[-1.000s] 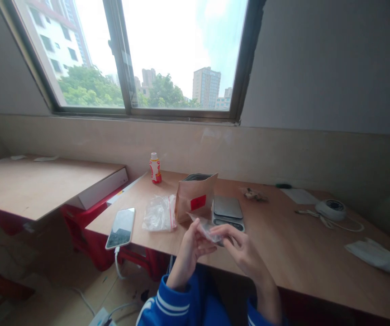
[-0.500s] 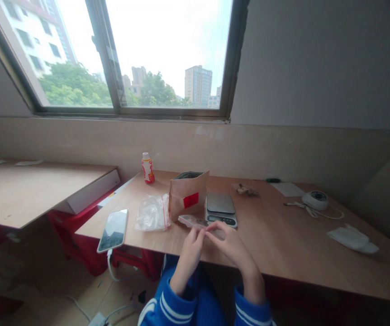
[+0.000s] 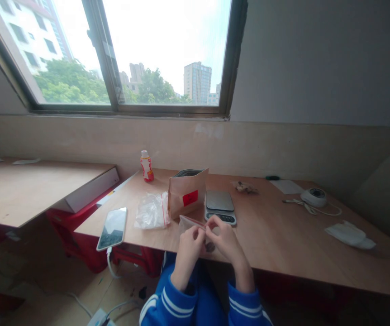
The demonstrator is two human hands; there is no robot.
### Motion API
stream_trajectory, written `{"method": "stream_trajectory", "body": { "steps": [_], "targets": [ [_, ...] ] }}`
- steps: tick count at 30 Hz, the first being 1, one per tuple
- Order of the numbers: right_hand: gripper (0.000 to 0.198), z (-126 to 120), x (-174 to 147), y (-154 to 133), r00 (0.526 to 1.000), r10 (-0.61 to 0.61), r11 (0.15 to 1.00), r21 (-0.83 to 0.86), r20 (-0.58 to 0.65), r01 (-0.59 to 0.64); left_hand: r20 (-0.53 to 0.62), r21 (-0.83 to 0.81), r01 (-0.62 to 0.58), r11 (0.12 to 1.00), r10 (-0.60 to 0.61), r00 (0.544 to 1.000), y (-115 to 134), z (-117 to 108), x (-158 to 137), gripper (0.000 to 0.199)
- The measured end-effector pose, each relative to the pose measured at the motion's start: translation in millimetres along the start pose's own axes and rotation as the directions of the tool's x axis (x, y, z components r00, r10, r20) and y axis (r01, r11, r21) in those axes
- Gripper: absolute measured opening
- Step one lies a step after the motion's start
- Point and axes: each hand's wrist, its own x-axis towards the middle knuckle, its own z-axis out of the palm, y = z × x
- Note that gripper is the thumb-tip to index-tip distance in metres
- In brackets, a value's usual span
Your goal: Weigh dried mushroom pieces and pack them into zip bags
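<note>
Two hands met at the near edge of the desk (image 3: 283, 240): left hand (image 3: 190, 242) and right hand (image 3: 225, 240) both pinched the top strip of a small clear bag (image 3: 190, 222), held just above the wood. Just beyond stood a brown paper pouch (image 3: 186, 197), upright and open, with a scale (image 3: 220, 206) beside it on the right and a heap of clear bags (image 3: 151, 212) on the left. A phone (image 3: 112, 228) lay further left. A small bottle (image 3: 146, 166) stood near the wall.
</note>
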Motion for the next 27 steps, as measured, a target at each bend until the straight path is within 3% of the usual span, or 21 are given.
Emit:
{"method": "stream_trajectory", "body": {
  "steps": [2, 4, 7, 9, 13, 16, 19, 23, 25, 27],
  "targets": [
    [0.008, 2, 1, 1, 0.998, 0.000, 1.000, -0.004, -0.056, 0.000, -0.041, -0.002, -0.041, 0.999, 0.041, 0.998, 5, 0, -1, 0.029],
    [0.010, 1, 2, 6, 0.980, 0.025, 0.999, -0.023, -0.196, -0.030, -0.053, 0.013, -0.039, 0.999, 0.039, 0.998, 8, -1, -4, 0.029],
    [0.017, -10, 1, 21, 0.856, 0.115, 0.991, -0.002, -0.505, -0.134, -0.049, 0.053, -0.031, 0.998, 0.033, 0.998, 13, -8, -7, 0.031],
    [0.022, -21, -2, 29, 0.788, 0.161, 0.987, 0.100, -0.594, -0.126, 0.007, 0.006, -0.040, 0.999, 0.040, 0.999, 14, -15, -6, 0.032],
    [0.028, -34, -7, 25, 0.768, 0.205, 0.950, 0.313, -0.607, -0.006, 0.304, -0.229, 0.086, 0.970, -0.013, 0.953, 7, -31, 3, 0.045],
    [0.030, -30, -6, 10, 0.759, 0.228, 0.908, 0.415, -0.609, 0.061, 0.398, -0.248, 0.197, 0.948, -0.086, 0.913, -10, -38, 11, 0.055],
    [0.034, -22, -3, -1, 0.794, 0.297, 0.822, 0.565, -0.530, 0.071, 0.352, -0.301, 0.258, 0.918, -0.145, 0.925, -29, -34, 13, 0.043],
    [0.043, -8, 2, 1, 0.834, 0.402, 0.696, 0.718, -0.377, -0.010, 0.292, -0.629, 0.198, 0.752, -0.007, 0.956, -37, -14, 11, 0.052],
    [0.046, -4, 3, 3, 0.845, 0.377, 0.734, 0.679, -0.379, -0.022, 0.243, -0.740, 0.166, 0.652, 0.029, 0.970, -32, -7, 10, 0.056],
    [0.044, -3, 3, 3, 0.819, 0.290, 0.853, 0.521, -0.495, 0.013, 0.192, -0.780, 0.158, 0.606, -0.009, 0.981, -27, -4, 9, 0.059]
  ]
}}
